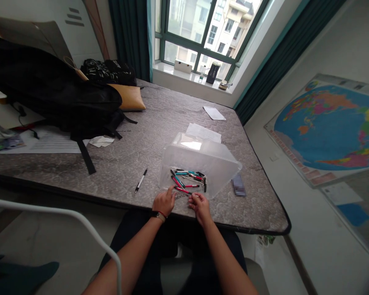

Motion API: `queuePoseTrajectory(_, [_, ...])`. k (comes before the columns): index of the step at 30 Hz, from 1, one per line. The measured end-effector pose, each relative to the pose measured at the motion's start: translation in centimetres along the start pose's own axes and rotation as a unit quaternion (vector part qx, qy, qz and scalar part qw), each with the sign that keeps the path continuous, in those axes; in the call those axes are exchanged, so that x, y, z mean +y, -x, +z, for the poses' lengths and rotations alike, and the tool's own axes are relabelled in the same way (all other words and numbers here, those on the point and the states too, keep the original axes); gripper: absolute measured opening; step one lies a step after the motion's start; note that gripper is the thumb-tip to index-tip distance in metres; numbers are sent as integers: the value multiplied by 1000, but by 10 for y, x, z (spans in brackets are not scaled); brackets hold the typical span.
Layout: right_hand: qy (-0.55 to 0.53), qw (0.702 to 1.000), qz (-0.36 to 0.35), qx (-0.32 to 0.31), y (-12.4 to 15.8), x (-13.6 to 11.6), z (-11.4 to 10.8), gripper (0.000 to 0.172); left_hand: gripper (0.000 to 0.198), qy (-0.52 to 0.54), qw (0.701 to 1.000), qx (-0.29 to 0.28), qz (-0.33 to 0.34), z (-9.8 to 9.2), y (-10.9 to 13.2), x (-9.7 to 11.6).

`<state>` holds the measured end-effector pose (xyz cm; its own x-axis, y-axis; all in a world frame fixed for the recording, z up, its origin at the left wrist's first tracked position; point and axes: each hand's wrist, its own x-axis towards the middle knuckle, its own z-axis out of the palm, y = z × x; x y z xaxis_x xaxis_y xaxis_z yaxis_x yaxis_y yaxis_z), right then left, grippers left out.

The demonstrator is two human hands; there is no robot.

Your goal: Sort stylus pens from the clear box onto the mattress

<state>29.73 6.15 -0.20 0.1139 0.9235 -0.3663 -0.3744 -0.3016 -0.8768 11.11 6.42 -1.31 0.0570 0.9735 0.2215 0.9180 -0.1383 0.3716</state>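
Note:
A red pen with dark ends [182,190] spans the gap between my hands at the mattress's near edge. My right hand [200,208] is closed, pinching the pen's right end between thumb and fingers. At its other end, my left hand [165,202] has its fingers closed around the tip. Just beyond them a translucent plastic box [219,166] lies tipped on its side, its opening facing me. Several red, teal, black and white pens [187,173] lie loosely inside. Left of the box, a white and black pen [141,180] rests alone on the mattress.
The grey mattress [160,110] carries paper sheets [204,132] behind the box and a dark pixelated item [238,185] to its right. A black backpack [55,90] fills the left side. A white curved rail [80,217] crosses the lower left.

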Motion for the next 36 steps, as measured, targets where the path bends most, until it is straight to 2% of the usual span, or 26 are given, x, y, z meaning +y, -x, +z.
queuePoseTrajectory(3, [-47,999,15,19,-1,-1,-1,36,41,10,1000,-1,-6,-3,0,2])
queuePoseTrajectory(9, [-72,997,27,7,-2,-3,-3,38,40,42,999,-16,-24,-12,-2,7])
queuePoseTrajectory(14, [-89,996,28,11,-1,-5,-2,38,41,147,987,-32,-49,-17,-2,6])
queuePoseTrajectory(17, [-85,996,28,11,-1,-6,-1,36,42,262,962,-26,-79,-14,-3,3])
queuePoseTrajectory(20, [-74,997,26,5,-2,-6,-1,33,46,415,904,-29,-99,-10,-6,0])
queuePoseTrajectory(22, [-77,997,28,2,-3,-5,-2,32,49,467,877,-41,-102,-9,-9,-2])
queuePoseTrajectory(26, [-86,996,28,-11,-4,-2,-4,32,52,491,863,-69,-97,-14,-13,-6])
queuePoseTrajectory(32, [-65,997,30,-27,-7,2,-6,35,41,514,846,-103,-100,-22,-18,-8])
queuePoseTrajectory(36, [-113,992,41,-24,-8,0,-9,31,40,523,836,-107,-127,-25,-22,-17])
